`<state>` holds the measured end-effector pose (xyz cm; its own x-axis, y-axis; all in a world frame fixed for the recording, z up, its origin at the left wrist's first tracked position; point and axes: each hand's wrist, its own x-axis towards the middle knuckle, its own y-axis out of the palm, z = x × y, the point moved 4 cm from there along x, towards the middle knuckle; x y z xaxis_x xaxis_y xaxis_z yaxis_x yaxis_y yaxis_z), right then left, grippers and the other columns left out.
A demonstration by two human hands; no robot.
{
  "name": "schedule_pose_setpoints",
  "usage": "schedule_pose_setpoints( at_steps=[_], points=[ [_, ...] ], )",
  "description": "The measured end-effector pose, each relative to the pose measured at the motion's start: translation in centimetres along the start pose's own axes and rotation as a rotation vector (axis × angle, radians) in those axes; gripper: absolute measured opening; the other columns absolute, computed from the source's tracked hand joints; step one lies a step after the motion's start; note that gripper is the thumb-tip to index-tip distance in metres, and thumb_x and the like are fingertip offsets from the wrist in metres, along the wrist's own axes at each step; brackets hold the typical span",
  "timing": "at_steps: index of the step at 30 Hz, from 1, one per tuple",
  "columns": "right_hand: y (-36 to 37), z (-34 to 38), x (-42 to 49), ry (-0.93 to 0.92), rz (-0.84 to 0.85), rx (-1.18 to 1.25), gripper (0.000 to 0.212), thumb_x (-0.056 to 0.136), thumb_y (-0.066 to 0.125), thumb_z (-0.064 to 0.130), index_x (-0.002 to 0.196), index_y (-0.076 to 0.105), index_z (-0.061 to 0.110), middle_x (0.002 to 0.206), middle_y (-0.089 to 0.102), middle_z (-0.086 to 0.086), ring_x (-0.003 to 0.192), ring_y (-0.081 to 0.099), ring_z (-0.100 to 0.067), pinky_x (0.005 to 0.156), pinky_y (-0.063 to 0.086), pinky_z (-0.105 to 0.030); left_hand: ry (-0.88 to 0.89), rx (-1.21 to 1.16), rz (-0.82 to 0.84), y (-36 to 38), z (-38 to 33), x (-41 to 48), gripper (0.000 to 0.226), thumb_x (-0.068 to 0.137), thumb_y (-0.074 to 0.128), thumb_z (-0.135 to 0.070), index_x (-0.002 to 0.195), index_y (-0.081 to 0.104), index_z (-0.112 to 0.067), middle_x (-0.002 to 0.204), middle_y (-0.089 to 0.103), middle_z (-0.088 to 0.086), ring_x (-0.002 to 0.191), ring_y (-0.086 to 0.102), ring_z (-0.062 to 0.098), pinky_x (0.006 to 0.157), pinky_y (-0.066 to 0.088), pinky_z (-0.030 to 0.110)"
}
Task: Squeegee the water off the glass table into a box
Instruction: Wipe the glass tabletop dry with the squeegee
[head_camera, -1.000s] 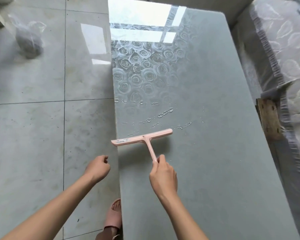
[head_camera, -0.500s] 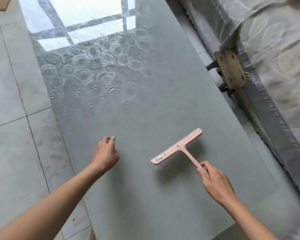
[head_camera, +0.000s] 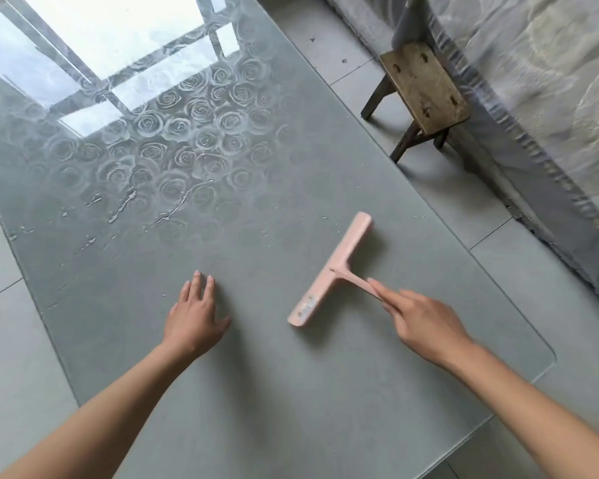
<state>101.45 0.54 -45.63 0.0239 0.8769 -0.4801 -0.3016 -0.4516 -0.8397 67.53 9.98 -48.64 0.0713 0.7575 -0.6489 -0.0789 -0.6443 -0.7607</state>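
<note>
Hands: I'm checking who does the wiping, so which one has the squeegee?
The right hand pinches the pink squeegee by its handle. The left hand is open, fingers spread, over the glass table, holding nothing.

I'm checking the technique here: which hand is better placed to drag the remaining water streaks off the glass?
Right. The right hand already grips the handle of the pink squeegee, whose blade sits near the water streaks. The left hand lies open and empty on the glass table.
</note>
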Motion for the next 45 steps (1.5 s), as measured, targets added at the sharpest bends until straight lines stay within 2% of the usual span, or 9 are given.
schedule_pose_setpoints(
  at_steps=[3, 6, 14, 25, 28, 32, 35, 40, 45],
  points=[
    [-0.9, 5.2, 5.0, -0.096, 0.0, -0.003, 0.048, 0.1, 0.034, 0.034, 0.144, 0.024, 0.049, 0.113, 0.059, -0.001, 0.104, 0.058, -0.031, 0.077, 0.046, -0.038, -0.004, 0.063, 0.047, -0.1, -0.4, 0.4, 0.089, 0.089, 0.055, -0.051, 0.153, 0.005, -0.016, 0.161, -0.006, 0.006, 0.148, 0.005, 0.023, 0.114, 0.025, 0.036],
    [-3.1, 5.9, 6.7, -0.217, -0.022, -0.072, 0.045, 0.1, 0.033, 0.034, 0.141, 0.027, 0.051, 0.108, 0.059, -0.002, 0.1, 0.059, -0.031, 0.069, 0.039, -0.035, 0.009, 0.152, 0.041, -1.2, -0.2, 0.7, 0.082, 0.087, 0.056, -0.055, 0.15, 0.018, -0.018, 0.16, 0.009, 0.005, 0.142, 0.026, 0.024, 0.107, 0.036, 0.036],
    [-8.6, -6.6, 3.8, -0.084, 0.133, -0.277, 0.042, 0.099, 0.025, 0.045, 0.138, 0.022, 0.06, 0.097, 0.055, 0.012, 0.097, 0.058, -0.018, 0.067, 0.04, -0.031, 0.074, 0.298, 0.048, -2.3, -0.4, 1.0, 0.077, 0.086, 0.045, -0.066, 0.148, 0.022, -0.025, 0.159, 0.016, -0.001, 0.135, 0.04, 0.018, 0.096, 0.041, 0.03],
    [-4.8, 11.1, 11.4, -0.43, 0.041, -0.226, 0.047, 0.096, 0.039, 0.022, 0.138, 0.034, 0.043, 0.11, 0.058, -0.005, 0.096, 0.06, -0.033, 0.064, 0.032, -0.032, 0.119, 0.203, -0.052, -2.8, 0.8, 1.2, 0.061, 0.088, 0.041, -0.066, 0.143, 0.027, -0.044, 0.156, 0.019, -0.02, 0.131, 0.044, 0.009, 0.09, 0.044, 0.024],
    [-7.5, 8.0, 10.8, -0.401, -0.012, -0.188, 0.046, 0.096, 0.039, 0.026, 0.136, 0.035, 0.05, 0.103, 0.056, 0.002, 0.093, 0.059, -0.028, 0.06, 0.03, -0.03, 0.113, 0.147, -0.03, -3.0, 1.6, 1.4, 0.06, 0.088, 0.042, -0.065, 0.143, 0.026, -0.047, 0.155, 0.018, -0.024, 0.127, 0.048, 0.011, 0.09, 0.045, 0.025],
    [-10.9, -0.6, 7.6, -0.228, 0.096, -0.273, 0.044, 0.1, 0.032, 0.035, 0.135, 0.028, 0.061, 0.084, 0.039, 0.012, 0.093, 0.055, -0.017, 0.057, 0.023, -0.028, 0.124, 0.114, -0.004, -3.1, 1.8, 1.6, 0.059, 0.088, 0.044, -0.063, 0.143, 0.028, -0.048, 0.155, 0.019, -0.024, 0.127, 0.049, 0.012, 0.091, 0.044, 0.025],
    [-9.8, -0.8, 6.2, -0.195, 0.155, -0.325, 0.044, 0.1, 0.029, 0.036, 0.136, 0.025, 0.06, 0.082, 0.034, 0.011, 0.093, 0.057, -0.019, 0.059, 0.025, -0.03, 0.119, 0.093, 0.008, -3.2, 1.7, 2.0, 0.06, 0.088, 0.045, -0.062, 0.144, 0.029, -0.046, 0.154, 0.022, -0.022, 0.13, 0.046, 0.013, 0.095, 0.043, 0.026],
    [-4.7, 9.1, 9.5, -0.326, 0.106, -0.228, 0.053, 0.097, 0.037, 0.023, 0.141, 0.027, 0.051, 0.104, 0.054, -0.001, 0.097, 0.058, -0.031, 0.062, 0.029, -0.033, 0.078, -0.095, -0.07, -3.1, 2.9, 1.7, 0.044, 0.092, 0.047, -0.049, 0.132, 0.041, -0.032, 0.13, 0.058, -0.008, 0.113, 0.059, 0.021, 0.088, 0.047, 0.03],
    [-4.6, 15.8, 12.0, -0.389, 0.077, -0.207, 0.05, 0.095, 0.038, 0.018, 0.136, 0.035, 0.045, 0.104, 0.056, -0.005, 0.098, 0.058, -0.032, 0.065, 0.031, -0.032, 0.052, -0.28, -0.177, -3.8, 5.2, 0.6, 0.028, 0.093, 0.047, -0.017, 0.121, 0.048, -0.024, 0.148, 0.037, -0.011, 0.111, 0.056, 0.024, 0.079, 0.048, 0.033]
  ],
)
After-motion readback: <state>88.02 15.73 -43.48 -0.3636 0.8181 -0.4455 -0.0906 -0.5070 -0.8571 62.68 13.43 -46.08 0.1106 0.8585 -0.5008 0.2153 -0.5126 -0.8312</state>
